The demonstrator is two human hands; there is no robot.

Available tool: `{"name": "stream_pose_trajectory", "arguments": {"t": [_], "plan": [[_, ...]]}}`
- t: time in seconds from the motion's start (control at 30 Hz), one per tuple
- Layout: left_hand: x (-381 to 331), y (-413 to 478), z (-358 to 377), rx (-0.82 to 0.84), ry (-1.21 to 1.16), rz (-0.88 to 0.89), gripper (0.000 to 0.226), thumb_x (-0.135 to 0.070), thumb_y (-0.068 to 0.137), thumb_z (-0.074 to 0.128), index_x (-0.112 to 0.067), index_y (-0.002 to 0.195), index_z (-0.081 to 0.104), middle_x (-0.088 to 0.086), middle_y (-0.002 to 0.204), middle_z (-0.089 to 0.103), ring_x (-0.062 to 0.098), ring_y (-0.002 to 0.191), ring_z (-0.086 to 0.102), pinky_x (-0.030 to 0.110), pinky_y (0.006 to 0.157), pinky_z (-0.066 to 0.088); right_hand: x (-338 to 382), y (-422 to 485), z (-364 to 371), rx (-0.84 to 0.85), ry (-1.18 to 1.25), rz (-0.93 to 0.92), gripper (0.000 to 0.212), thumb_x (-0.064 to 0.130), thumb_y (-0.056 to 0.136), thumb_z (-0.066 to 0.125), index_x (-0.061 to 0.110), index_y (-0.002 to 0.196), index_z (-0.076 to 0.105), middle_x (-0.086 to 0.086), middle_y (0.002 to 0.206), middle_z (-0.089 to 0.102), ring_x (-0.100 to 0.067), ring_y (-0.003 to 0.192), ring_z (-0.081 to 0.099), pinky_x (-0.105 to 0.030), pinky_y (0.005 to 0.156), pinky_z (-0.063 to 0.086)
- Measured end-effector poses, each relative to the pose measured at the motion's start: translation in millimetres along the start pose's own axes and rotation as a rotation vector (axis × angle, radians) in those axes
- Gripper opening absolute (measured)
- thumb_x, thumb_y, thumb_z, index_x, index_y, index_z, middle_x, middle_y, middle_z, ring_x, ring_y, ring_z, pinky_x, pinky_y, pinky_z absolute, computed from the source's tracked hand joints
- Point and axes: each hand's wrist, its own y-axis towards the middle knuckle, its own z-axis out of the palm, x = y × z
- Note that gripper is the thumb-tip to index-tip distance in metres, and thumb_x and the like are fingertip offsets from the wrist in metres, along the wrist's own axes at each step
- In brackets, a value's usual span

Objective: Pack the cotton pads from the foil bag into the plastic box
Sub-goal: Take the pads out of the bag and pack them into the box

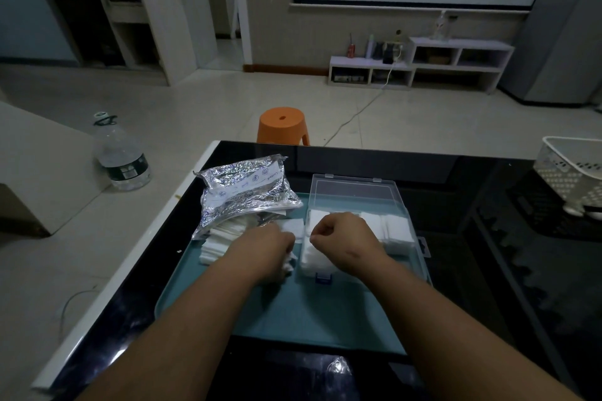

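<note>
cotton pads (224, 238) spill from the mouth of the foil bag (247, 189), which lies open toward the plastic box (353, 192), likely to keep the reach short. more pads already line the box. the left hand (272, 251) curls its fingers round a small bunch just beside the box. the right hand (345, 234) hovers over the box with fingers curled; whether it holds a pad i cannot tell. everything sits on a teal tray (293, 319) on the desk (488, 270).

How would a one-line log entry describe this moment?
step: packing | left hand: grips cotton pads beside foil bag | right hand: curled over plastic box, hold unclear | fill: partial
</note>
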Motion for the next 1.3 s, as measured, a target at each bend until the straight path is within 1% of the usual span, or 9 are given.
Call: {"name": "stream_pose_trajectory", "arguments": {"t": [0.3, 0.5, 0.63, 0.77, 0.9, 0.97, 1.07, 1.23, 1.3], "plan": [[-5.8, -0.7, 5.6, -0.122, -0.021, 0.007, 0.027, -0.015, 0.088, 0.047, -0.019, 0.114, 0.039, 0.015, 0.11, 0.057, 0.035, 0.101, 0.057, 0.036, 0.073, 0.043, 2.1, -1.2, -1.5, -0.007, 0.011, 0.0, 0.016, 0.025, 0.088, 0.061, 0.02, 0.096, 0.074, 0.0, 0.098, 0.073, -0.015, 0.089, 0.063, -0.028, 0.081, 0.051], [5.8, -5.7, -23.3, -0.196, -0.144, 0.008, 0.034, -0.035, 0.079, 0.064, -0.027, 0.107, 0.046, 0.003, 0.104, 0.065, 0.028, 0.093, 0.061, 0.032, 0.068, 0.044, 4.0, -0.5, -4.7, -0.03, 0.065, 0.006, 0.012, 0.024, 0.087, 0.063, 0.021, 0.091, 0.074, 0.002, 0.096, 0.073, -0.015, 0.088, 0.064, -0.028, 0.08, 0.051], [14.7, -7.1, -40.7, -0.227, -0.45, -0.09, 0.032, -0.025, 0.073, 0.068, -0.033, 0.093, 0.044, -0.006, 0.076, 0.054, 0.02, 0.073, 0.054, 0.03, 0.059, 0.038, 3.0, 1.4, -5.6, -0.048, 0.115, 0.024, 0.019, 0.017, 0.091, 0.056, 0.019, 0.101, 0.072, 0.0, 0.107, 0.071, -0.015, 0.094, 0.062, -0.025, 0.082, 0.046], [21.8, -3.4, -40.6, -0.233, -0.765, -0.165, 0.034, -0.019, 0.069, 0.073, -0.033, 0.088, 0.049, -0.004, 0.071, 0.055, 0.014, 0.059, 0.051, 0.029, 0.053, 0.04, 0.5, 4.0, -7.5, -0.088, 0.219, 0.066, 0.03, 0.013, 0.094, 0.049, 0.02, 0.119, 0.065, -0.002, 0.118, 0.066, -0.019, 0.102, 0.06, -0.025, 0.082, 0.043], [18.2, -3.4, -44.8, -0.157, -1.174, -0.218, 0.035, -0.004, 0.073, 0.072, -0.025, 0.095, 0.057, 0.005, 0.077, 0.057, 0.019, 0.057, 0.055, 0.024, 0.05, 0.042, 3.0, 3.4, -11.3, -0.05, 0.479, 0.092, 0.032, 0.021, 0.096, 0.052, 0.019, 0.127, 0.059, -0.006, 0.119, 0.064, -0.021, 0.097, 0.062, -0.042, 0.09, 0.053], [15.6, -1.8, -46.9, -0.102, -1.354, -0.257, 0.036, 0.007, 0.076, 0.067, -0.018, 0.099, 0.057, 0.013, 0.083, 0.057, 0.023, 0.061, 0.056, 0.025, 0.049, 0.044, 6.2, 1.6, -14.3, 0.042, 0.642, 0.112, 0.032, 0.024, 0.097, 0.054, 0.017, 0.128, 0.057, -0.008, 0.113, 0.065, -0.018, 0.089, 0.064, -0.037, 0.082, 0.055], [12.7, 1.5, -48.6, -0.025, -1.569, -0.299, 0.037, 0.016, 0.078, 0.055, -0.014, 0.099, 0.056, 0.023, 0.098, 0.057, 0.031, 0.073, 0.06, 0.036, 0.062, 0.053, 9.9, -0.6, -18.3, 0.114, 0.7, 0.11, 0.026, 0.016, 0.091, 0.064, 0.015, 0.117, 0.061, -0.01, 0.102, 0.068, -0.017, 0.079, 0.067, -0.029, 0.069, 0.057], [-0.6, 2.3, -57.0, 0.004, -1.815, -0.351, 0.01, -0.012, 0.091, 0.046, -0.01, 0.09, 0.055, 0.019, 0.092, 0.061, 0.029, 0.069, 0.065, 0.04, 0.063, 0.058, 10.2, -0.9, -20.7, 0.051, 0.754, 0.152, 0.018, 0.002, 0.082, 0.068, 0.014, 0.094, 0.065, -0.016, 0.103, 0.068, -0.031, 0.091, 0.069, -0.041, 0.078, 0.061], [-2.7, 2.0, -57.6, 0.046, -1.881, -0.333, 0.022, -0.031, 0.095, 0.051, -0.01, 0.092, 0.056, 0.013, 0.084, 0.067, 0.026, 0.066, 0.068, 0.039, 0.063, 0.058, 10.4, -0.6, -21.8, 0.034, 0.763, 0.156, 0.017, 0.001, 0.082, 0.069, 0.015, 0.091, 0.064, -0.015, 0.102, 0.067, -0.033, 0.093, 0.069, -0.046, 0.081, 0.06]]}}
